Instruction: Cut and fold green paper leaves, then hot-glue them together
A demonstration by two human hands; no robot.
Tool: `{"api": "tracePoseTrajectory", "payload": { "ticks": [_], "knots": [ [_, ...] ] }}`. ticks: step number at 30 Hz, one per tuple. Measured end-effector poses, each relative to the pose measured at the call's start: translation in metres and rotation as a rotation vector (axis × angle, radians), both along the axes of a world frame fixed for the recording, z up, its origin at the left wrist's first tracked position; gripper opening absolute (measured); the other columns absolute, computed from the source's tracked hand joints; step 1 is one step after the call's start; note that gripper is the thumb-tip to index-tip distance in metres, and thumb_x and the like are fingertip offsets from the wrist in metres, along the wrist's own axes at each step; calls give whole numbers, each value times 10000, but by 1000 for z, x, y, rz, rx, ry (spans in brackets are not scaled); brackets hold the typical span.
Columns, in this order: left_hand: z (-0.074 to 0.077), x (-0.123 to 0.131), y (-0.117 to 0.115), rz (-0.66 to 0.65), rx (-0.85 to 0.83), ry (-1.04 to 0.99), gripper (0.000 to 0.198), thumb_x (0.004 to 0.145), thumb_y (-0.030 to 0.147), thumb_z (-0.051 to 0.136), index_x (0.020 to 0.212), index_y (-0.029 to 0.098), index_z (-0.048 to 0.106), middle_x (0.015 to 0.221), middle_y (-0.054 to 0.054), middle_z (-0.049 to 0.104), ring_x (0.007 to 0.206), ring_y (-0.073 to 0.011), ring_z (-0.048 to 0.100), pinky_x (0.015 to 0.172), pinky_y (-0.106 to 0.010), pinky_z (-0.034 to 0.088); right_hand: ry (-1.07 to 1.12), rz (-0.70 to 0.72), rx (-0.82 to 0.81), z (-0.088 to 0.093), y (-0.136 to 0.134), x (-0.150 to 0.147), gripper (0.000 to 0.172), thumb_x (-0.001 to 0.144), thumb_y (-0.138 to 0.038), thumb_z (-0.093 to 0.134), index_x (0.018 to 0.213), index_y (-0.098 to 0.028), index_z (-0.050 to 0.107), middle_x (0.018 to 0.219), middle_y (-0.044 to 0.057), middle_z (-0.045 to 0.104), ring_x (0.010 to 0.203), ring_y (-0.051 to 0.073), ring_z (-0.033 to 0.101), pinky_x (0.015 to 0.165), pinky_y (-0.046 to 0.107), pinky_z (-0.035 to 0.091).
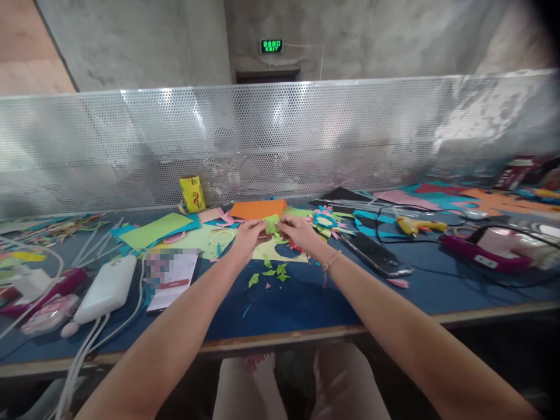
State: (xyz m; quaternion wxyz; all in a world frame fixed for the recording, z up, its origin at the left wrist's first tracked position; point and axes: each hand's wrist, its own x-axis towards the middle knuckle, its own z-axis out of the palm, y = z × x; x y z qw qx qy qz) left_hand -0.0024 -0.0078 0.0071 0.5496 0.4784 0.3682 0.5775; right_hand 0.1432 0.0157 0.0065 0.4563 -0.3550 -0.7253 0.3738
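Between my two hands is a small piece of green paper [272, 224], held up over the scraps at the middle of the table. My left hand [250, 236] pinches its left side, and my right hand [301, 232] pinches its right side. Below them on the blue tabletop lie several small folded green paper pieces [281, 270]. An orange paper sheet [258, 209] lies just behind my hands. To the right of my right hand is a blue and pink paper flower [324, 217].
A dark phone [378, 254], a yellow glue gun [420, 226] and a purple power strip [485, 254] with black cables lie to the right. On the left are a white power bank [107, 289], another phone [172, 280] and white cables. A perforated metal screen [271, 140] borders the back.
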Motion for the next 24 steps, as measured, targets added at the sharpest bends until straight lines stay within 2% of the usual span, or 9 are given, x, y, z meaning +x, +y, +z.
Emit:
{"api": "tracePoseTrajectory", "payload": {
  "ticks": [3, 7, 11, 17, 24],
  "knots": [
    [0, -1, 0, 3, -31, -50, 196, 566, 282, 669, 646, 127, 577, 623, -2, 577, 597, -89, 553, 641, -249, 469, 45, -23, -24, -1, 2, 0, 184, 701, -344, 538, 644, -173, 501, 596, -13, 520, 556, 100, 530, 550, 236, 459],
    [0, 0, 0, 28, -27, -22, 173, 533, 228, 683, 583, 130, 550, 555, 21, 539, 571, -83, 548, 659, -249, 471, 108, -15, -67, -4, 4, 0, 114, 666, -272, 555, 712, -172, 524, 645, 2, 560, 572, 111, 558, 579, 260, 484],
    [0, -1, -1, 12, -9, 27, 160, 526, 180, 678, 631, 123, 572, 570, 18, 551, 575, -83, 550, 656, -247, 475, 96, -12, -37, -3, 4, 1, 125, 650, -246, 550, 746, -166, 558, 667, 9, 587, 584, 112, 565, 599, 264, 483],
    [-2, -3, 1, 15, 9, 48, 179, 566, 215, 663, 703, 120, 599, 616, -9, 590, 592, -99, 565, 670, -282, 485, 52, -92, 27, -3, 4, 3, 148, 637, -228, 555, 755, -157, 608, 661, 21, 611, 576, 123, 565, 602, 282, 480],
    [-4, -3, 5, 19, -11, 9, 131, 577, 176, 629, 685, 113, 589, 597, -16, 604, 556, -109, 582, 668, -294, 490, 112, -106, -106, 4, -1, 2, 108, 621, -149, 562, 708, -151, 626, 596, 4, 601, 563, 108, 564, 604, 254, 477]
  ]
}}
